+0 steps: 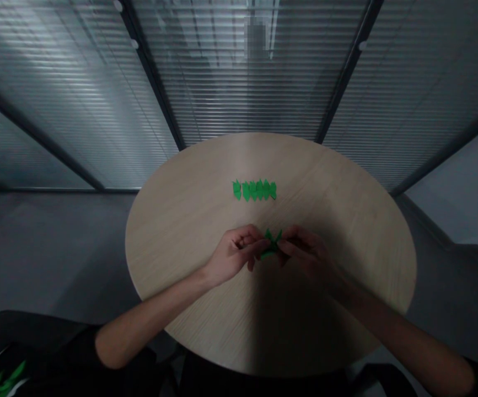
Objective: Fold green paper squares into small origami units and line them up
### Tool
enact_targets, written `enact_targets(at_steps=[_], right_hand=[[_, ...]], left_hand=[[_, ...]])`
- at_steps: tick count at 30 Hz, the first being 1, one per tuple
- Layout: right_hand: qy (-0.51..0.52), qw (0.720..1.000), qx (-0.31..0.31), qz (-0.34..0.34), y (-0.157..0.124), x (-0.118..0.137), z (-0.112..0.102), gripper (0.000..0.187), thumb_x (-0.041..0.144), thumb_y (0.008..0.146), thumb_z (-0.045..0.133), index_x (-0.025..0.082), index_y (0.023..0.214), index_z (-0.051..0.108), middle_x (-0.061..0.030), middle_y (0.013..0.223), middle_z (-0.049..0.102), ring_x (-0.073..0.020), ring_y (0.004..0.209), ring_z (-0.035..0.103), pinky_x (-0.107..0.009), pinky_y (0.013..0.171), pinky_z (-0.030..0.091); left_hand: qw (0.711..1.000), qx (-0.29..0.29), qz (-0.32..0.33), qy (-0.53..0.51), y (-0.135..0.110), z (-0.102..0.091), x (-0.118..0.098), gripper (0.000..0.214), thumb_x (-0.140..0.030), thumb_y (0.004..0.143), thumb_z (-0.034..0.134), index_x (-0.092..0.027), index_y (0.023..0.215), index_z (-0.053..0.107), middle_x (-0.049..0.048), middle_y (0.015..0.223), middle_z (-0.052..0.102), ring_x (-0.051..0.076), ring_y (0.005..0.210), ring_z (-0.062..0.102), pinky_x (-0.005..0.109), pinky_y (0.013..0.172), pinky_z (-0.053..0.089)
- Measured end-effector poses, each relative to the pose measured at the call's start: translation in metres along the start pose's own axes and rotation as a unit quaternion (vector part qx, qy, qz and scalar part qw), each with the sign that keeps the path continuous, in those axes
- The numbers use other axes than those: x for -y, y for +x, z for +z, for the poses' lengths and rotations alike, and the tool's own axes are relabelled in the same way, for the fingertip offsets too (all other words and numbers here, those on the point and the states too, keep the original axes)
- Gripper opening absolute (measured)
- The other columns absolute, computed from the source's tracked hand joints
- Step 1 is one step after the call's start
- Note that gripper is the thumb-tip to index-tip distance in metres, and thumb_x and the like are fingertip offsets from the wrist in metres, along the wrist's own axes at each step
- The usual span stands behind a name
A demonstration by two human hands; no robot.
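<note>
Above the near half of the table, my left hand (239, 248) and my right hand (302, 251) meet at a small green piece with two pointed tips (272, 242). It looks folded, but its material is hard to make out. Both hands pinch it between thumb and fingers, one from each side. Farther back lies a row of several similar green pieces (259, 190), pointed at top and bottom. Most of them touch or overlap, while the leftmost green piece (237, 189) sits slightly apart.
The round wooden table (172, 220) stands close to glass partitions with blinds (239, 94). More green pointed pieces (3, 380) show at the lower left, beside a dark chair (23, 331). Shadow covers the table's near right part.
</note>
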State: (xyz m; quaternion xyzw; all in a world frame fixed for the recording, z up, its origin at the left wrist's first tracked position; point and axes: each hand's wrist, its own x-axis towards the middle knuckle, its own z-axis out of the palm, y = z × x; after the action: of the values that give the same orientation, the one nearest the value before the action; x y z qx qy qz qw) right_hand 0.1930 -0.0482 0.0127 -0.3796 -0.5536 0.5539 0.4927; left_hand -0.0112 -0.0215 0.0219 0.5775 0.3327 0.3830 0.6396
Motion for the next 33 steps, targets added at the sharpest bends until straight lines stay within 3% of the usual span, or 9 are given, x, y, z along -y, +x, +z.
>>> enact_targets(at_steps=[13,24,33], right_hand=[[-0.012,1.0,-0.002,-0.011,-0.0022,0.0011,0.0003,0.03,0.046,0.09,0.08,0.022,0.081,0.066,0.0008,0.069,0.072,-0.0126,0.061,0.067,-0.025,0.06,0.056],[-0.029,1.0,-0.003,-0.006,-0.0023,0.0001,0.0005,0.03,0.048,0.089,0.081,0.022,0.083,0.068,-0.0009,0.072,0.074,-0.0133,0.062,0.069,-0.025,0.059,0.057],[-0.047,0.999,-0.008,-0.019,-0.0035,0.0009,0.0028,0.028,0.045,0.086,0.083,0.021,0.088,0.068,0.0,0.074,0.071,-0.013,0.062,0.067,-0.025,0.058,0.057]], left_hand=[[0.998,-0.024,0.034,0.036,-0.0028,0.002,-0.0014,0.036,-0.045,0.09,0.076,-0.016,0.076,0.06,-0.0063,0.058,0.052,0.005,0.044,0.048,0.015,0.04,0.036],[0.997,-0.058,0.024,0.043,-0.004,0.0046,-0.0002,0.041,-0.05,0.087,0.079,-0.017,0.076,0.058,-0.0066,0.055,0.051,0.005,0.042,0.045,0.016,0.039,0.033],[0.996,-0.055,0.021,0.062,-0.0045,0.0057,-0.0013,0.043,-0.054,0.089,0.077,-0.017,0.076,0.058,-0.0069,0.049,0.051,0.005,0.04,0.044,0.016,0.039,0.029]])
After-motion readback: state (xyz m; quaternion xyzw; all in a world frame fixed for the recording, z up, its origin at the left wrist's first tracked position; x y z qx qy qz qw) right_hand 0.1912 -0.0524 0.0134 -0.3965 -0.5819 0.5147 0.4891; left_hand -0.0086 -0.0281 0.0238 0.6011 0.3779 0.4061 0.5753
